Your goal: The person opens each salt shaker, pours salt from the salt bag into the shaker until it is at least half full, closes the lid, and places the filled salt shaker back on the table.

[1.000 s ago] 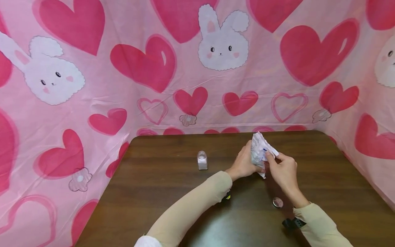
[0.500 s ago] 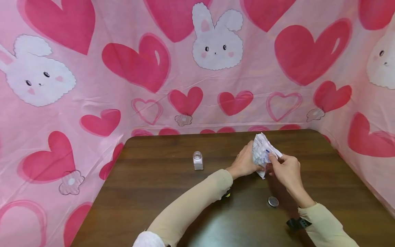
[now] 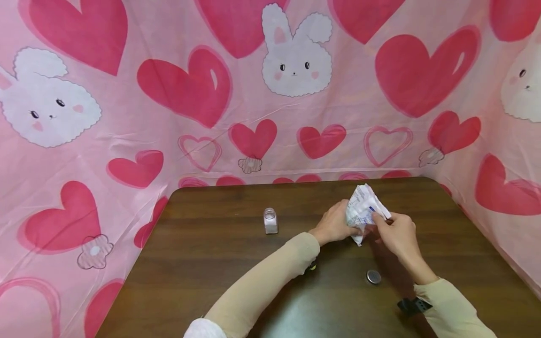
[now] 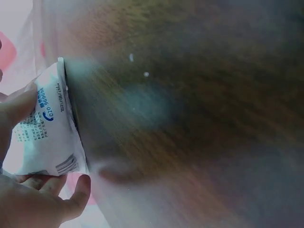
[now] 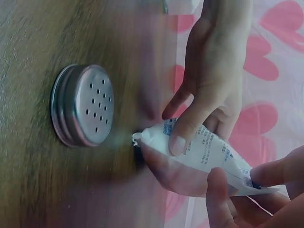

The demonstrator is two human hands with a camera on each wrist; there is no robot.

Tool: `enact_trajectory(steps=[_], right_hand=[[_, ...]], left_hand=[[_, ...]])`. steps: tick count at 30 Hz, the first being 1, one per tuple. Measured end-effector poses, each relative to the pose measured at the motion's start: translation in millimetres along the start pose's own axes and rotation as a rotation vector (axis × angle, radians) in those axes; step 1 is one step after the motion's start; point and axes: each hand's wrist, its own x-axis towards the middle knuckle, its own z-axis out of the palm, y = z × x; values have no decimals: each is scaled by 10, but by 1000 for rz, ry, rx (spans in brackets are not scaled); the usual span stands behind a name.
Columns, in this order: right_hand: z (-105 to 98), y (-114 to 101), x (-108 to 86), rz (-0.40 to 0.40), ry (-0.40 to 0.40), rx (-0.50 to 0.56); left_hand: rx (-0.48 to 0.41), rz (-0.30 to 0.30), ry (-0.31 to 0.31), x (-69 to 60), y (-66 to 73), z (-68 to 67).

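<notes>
A white printed plastic packet (image 3: 364, 209) is held above the right half of the table. My left hand (image 3: 335, 223) grips its left side and lower end, with the thumb across the print in the right wrist view. At its upper right edge, my right hand (image 3: 398, 233) pinches the packet between thumb and fingers. Nearer to me, below the hands, a round metal shaker lid (image 3: 374, 277) lies on the table; its holes show in the right wrist view. A small glass jar (image 3: 270, 222) without a lid stands upright left of the hands, with white contents in it.
The dark wooden table (image 3: 203, 263) has rounded far corners. A pink cloth (image 3: 253, 108) with hearts and rabbits hangs behind it and along both sides. A dark wrist strap (image 3: 414, 306) sits at the right sleeve.
The head view has shifted slightly. Both hands still hold the packet, which has moved a little to the right relative to the jar. Jar and lid stay in place.
</notes>
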Motion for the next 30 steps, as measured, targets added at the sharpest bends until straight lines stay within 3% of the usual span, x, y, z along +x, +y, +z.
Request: enact_trajectory(steps=[7,22,30], right_hand=[[-56,25,18,11,-22,-5],[-126,65,54,-12,-65,35],[-200,90,48,-19,-55,33]], left_hand=[[16,16,-5,-19,40,-8],[51,-28,-17,-9,48,6],[41,8,-7,-11,43,28]])
